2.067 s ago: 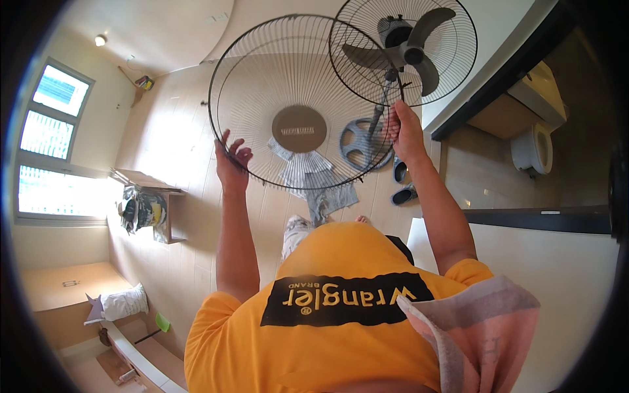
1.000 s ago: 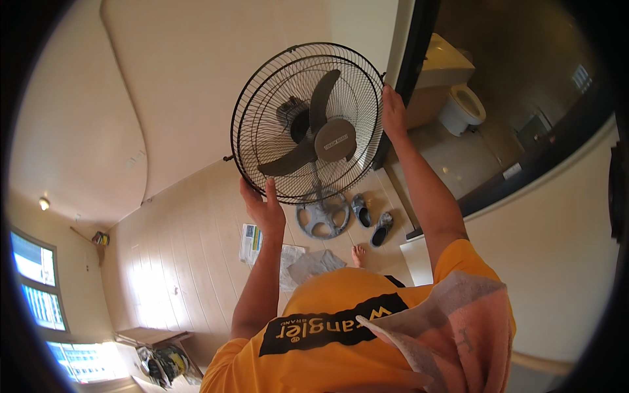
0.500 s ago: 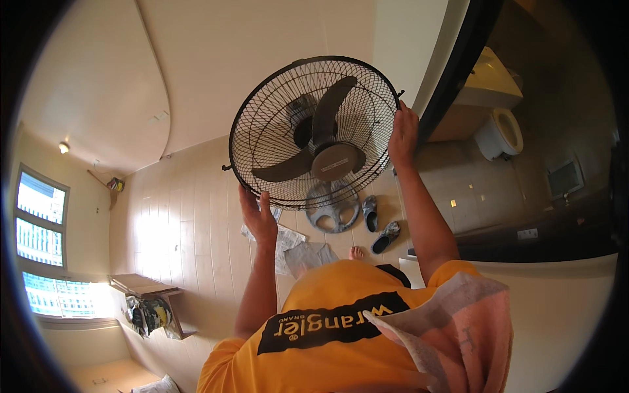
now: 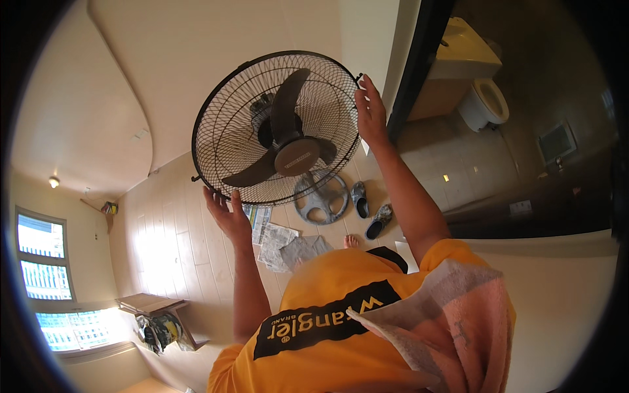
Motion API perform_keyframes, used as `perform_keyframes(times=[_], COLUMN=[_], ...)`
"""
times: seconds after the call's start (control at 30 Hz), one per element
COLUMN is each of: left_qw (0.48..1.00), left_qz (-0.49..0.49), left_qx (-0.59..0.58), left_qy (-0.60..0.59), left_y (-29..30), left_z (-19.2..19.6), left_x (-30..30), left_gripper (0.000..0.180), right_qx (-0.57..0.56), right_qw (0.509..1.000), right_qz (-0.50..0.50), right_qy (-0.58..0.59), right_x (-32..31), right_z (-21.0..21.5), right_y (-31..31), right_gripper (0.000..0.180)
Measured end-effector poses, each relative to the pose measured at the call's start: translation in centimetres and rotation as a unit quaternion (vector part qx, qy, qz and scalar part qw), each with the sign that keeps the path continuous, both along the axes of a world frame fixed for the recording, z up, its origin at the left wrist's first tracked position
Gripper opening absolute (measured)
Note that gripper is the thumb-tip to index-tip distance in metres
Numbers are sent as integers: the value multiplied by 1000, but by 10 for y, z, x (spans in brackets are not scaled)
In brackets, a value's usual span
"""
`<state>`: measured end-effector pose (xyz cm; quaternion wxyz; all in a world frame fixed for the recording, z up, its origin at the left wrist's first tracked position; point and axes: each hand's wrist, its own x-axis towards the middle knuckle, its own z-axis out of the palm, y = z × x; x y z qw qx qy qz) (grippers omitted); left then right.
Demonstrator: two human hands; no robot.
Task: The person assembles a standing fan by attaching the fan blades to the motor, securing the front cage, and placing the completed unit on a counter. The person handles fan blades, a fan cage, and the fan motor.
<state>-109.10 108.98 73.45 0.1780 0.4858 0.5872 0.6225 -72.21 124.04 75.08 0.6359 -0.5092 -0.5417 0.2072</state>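
1. The front guard (image 4: pixel 297 157) is raised ahead of you, over the dark blades (image 4: pixel 250 169) of the fan, whose round base (image 4: pixel 342 198) stands on the floor (image 4: pixel 206 252). You can't tell whether its rim is fully seated.
2. Your left hand (image 4: pixel 230 219) is at the lower left rim, thumb and fingers spread; your right hand (image 4: pixel 372 119) lies along the right rim, fingers extended. How firmly either clasps the rim, you can't tell.
3. Expect something light but wide, which likely tips if one side lets go.
4. The rim looks stiff; the thin wires probably bend under a hard push, so keep pressure off them.
5. Hold the outer rim at roughly opposite sides, fingertips out of the wires.
6. Mind the small clip (image 4: pixel 196 178) near your left fingers: it may snag or snap if forced.
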Motion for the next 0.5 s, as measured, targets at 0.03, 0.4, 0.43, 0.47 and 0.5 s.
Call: perform_keyframes(times=[0.03, 0.4, 0.43, 0.47, 0.5], left_qw=[999, 989, 990, 990, 990], left_qz=[12, 52, 46, 44, 44], left_qx=[-15, -70, -71, -86, -85], left_qy=[30, 118, 109, 98, 101], left_y=[1, 6, 7, 6, 6], left_z=[10, 20, 21, 23, 22], left_x=[6, 3, 3, 2, 1], left_gripper=[87, 97, 97, 97, 96], right_qx=[-8, -58, -61, -64, -67], right_qw=[1000, 993, 993, 992, 991], right_qz=[20, 98, 101, 104, 108], right_qy=[11, -23, -27, -32, -38], right_x=[2, 13, 14, 15, 16], right_z=[3, 20, 20, 19, 21], right_y=[3, 10, 9, 9, 8], right_gripper=[65, 84, 85, 85, 86])
